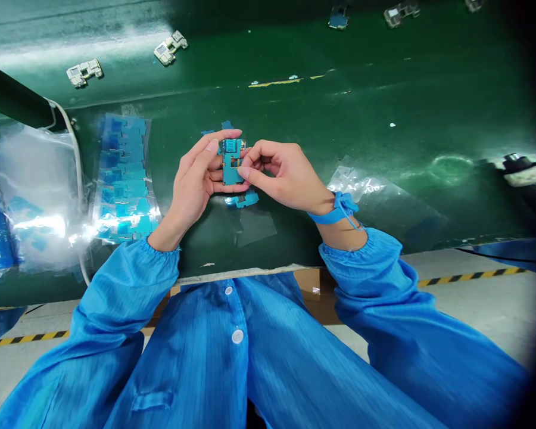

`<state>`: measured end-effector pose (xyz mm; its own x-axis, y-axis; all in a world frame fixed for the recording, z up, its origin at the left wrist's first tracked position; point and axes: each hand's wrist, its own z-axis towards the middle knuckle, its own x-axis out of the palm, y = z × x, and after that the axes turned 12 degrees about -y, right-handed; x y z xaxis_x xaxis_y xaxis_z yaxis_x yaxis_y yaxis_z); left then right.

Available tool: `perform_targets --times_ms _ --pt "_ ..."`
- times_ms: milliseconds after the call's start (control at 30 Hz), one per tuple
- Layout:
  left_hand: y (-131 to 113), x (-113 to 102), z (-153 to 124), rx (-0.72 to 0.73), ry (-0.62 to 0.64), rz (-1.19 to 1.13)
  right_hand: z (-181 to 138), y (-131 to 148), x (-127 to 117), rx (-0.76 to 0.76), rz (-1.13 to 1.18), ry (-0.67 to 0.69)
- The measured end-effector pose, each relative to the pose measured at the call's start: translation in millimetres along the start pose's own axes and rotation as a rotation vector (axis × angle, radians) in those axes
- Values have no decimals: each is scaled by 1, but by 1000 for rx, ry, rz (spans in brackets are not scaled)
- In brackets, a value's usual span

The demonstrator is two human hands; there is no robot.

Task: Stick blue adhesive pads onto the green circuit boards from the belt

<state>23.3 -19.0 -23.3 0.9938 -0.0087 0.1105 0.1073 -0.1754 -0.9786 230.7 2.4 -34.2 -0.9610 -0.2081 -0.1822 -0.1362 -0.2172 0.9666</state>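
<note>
A small circuit board [231, 174] with a blue surface and a notch on its right side is held upright over the bench. My left hand [195, 173] grips it, with fingers behind it and around its top and bottom edges. At the notch, my right hand [280, 173] pinches thumb and forefinger together against the board's right edge. Whatever sits between those fingertips is too small to make out. Beneath the hands lie blue film pieces [245, 200], partly covered by my fingers. A blue strap [335, 210] circles my right wrist.
To the left are a sheet of blue cut-out films [124, 173], clear plastic bags [40, 196] and a white cable [77, 161]. Boards [84, 72] lie on the green surface beyond, another [170, 47] nearby. Clear plastic [375, 190] lies at right. A dark object [524, 170] stands far right.
</note>
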Motion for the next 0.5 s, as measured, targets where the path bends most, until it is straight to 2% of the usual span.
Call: perform_targets --times_ms 233,500 --pt "0 0 0 -5 20 -42 1 1 0 0 -18 -1" --pt "13 -5 3 81 44 -46 -1 4 1 10 -18 0"
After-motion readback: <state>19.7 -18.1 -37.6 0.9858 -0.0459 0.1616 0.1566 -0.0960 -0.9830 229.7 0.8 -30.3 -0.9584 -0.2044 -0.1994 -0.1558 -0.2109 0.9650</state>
